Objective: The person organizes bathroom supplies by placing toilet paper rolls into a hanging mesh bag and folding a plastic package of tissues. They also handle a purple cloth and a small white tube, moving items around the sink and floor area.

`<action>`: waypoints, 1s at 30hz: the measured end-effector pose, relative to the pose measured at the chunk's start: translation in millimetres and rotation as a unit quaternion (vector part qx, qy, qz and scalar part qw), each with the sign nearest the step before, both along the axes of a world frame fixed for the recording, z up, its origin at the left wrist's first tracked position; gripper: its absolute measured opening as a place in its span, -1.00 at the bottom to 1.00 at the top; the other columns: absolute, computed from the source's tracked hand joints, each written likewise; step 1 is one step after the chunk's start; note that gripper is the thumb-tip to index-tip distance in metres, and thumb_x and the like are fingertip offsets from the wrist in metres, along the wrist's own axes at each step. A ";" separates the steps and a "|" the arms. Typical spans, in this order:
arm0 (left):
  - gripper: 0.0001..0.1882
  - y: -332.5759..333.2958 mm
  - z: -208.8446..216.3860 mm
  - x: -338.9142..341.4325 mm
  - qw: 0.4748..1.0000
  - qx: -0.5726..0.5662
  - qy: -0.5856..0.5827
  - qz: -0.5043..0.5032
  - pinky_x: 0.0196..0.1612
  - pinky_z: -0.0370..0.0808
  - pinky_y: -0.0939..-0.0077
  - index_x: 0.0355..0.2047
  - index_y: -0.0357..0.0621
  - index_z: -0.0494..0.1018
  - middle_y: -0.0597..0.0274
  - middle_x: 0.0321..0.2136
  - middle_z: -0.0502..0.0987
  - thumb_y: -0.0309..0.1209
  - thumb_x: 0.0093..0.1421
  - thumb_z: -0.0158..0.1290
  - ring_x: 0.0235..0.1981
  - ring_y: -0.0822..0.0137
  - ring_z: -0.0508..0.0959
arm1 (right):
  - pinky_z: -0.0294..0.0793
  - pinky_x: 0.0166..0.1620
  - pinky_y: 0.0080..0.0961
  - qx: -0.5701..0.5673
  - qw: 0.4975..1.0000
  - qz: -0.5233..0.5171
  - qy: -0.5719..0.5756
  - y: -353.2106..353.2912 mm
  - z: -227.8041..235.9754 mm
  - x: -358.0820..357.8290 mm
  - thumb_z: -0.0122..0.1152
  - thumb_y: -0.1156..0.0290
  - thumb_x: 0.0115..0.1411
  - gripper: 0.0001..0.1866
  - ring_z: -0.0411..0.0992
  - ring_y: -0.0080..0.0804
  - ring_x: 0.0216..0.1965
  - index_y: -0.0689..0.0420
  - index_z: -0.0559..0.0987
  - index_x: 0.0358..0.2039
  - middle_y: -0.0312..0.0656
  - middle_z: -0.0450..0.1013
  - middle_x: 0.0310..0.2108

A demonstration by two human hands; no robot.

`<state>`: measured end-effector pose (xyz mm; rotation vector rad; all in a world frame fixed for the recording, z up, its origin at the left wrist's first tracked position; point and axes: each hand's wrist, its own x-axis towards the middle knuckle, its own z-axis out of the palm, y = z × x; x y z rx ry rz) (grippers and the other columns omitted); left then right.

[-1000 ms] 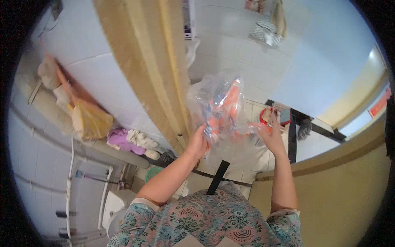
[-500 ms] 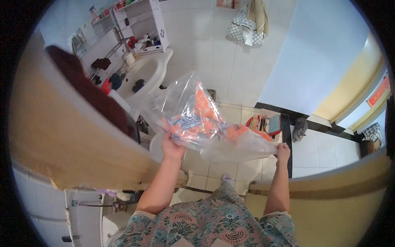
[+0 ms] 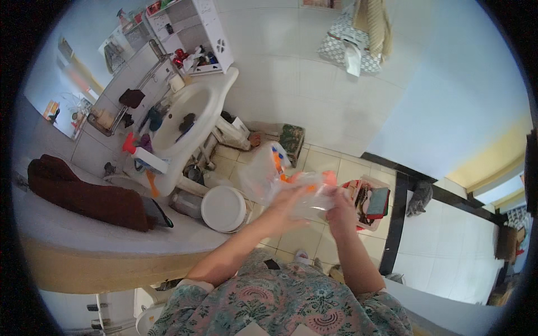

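Note:
A clear plastic bag [image 3: 259,175] with orange and blue print hangs crumpled in front of me, bunched between my two hands. My right hand [image 3: 341,211] is closed round a gathered edge of it. Against the bag's near side lies my left hand [image 3: 284,213], its fingers stretched out and a little blurred by motion. Just beyond my right hand, on the floor, a pinkish basket [image 3: 367,227] holds folded cloths and other small items.
A white sink [image 3: 217,103] stands at the left, with a spray bottle [image 3: 147,155] on its ledge. Below it is a lidded white bucket [image 3: 223,208]. A brown towel [image 3: 92,193] drapes at the near left. A grey cat [image 3: 420,197] is by the dark threshold at the right.
My hands have come together from wide apart, and the spread bag is now bunched between them. My left hand's fingers have opened out. The view has shifted, showing more of the sink.

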<state>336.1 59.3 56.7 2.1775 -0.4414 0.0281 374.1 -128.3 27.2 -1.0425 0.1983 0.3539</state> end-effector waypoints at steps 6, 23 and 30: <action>-0.42 56.1 -30.8 35.1 0.899 -0.333 0.257 0.124 -0.07 0.40 0.41 0.04 -0.27 0.27 0.09 -0.09 0.41 -0.41 -0.03 0.12 -0.11 0.20 0.45 | 0.37 -0.06 -0.50 -0.230 0.916 0.158 -0.289 25.3 58.7 26.3 0.03 0.43 0.22 -0.71 0.41 -0.44 -0.14 0.22 0.42 -0.06 -0.19 0.45 -0.20; -0.59 206.2 -78.0 70.5 0.600 -0.736 0.226 0.215 -0.14 0.46 0.34 -0.07 -0.18 0.38 0.22 -0.16 0.46 -0.36 0.04 -0.07 -0.23 0.20 0.50 | 0.34 0.00 -0.44 -0.025 0.893 0.447 0.053 122.1 -61.1 111.2 0.27 0.52 -0.02 -0.35 0.31 -0.45 0.00 0.20 0.28 0.11 -0.21 0.35 -0.02; -0.57 207.3 -54.5 67.2 0.723 -0.435 0.042 0.535 -0.36 0.41 0.58 -0.02 -0.15 0.38 0.27 -0.31 0.50 -0.58 0.05 -0.14 -0.39 0.45 0.46 | 0.34 -0.04 -0.50 0.096 0.823 0.560 -0.033 147.0 -21.5 171.8 0.35 0.34 -0.03 -0.33 0.36 -0.48 -0.07 0.29 0.30 0.06 -0.23 0.36 -0.04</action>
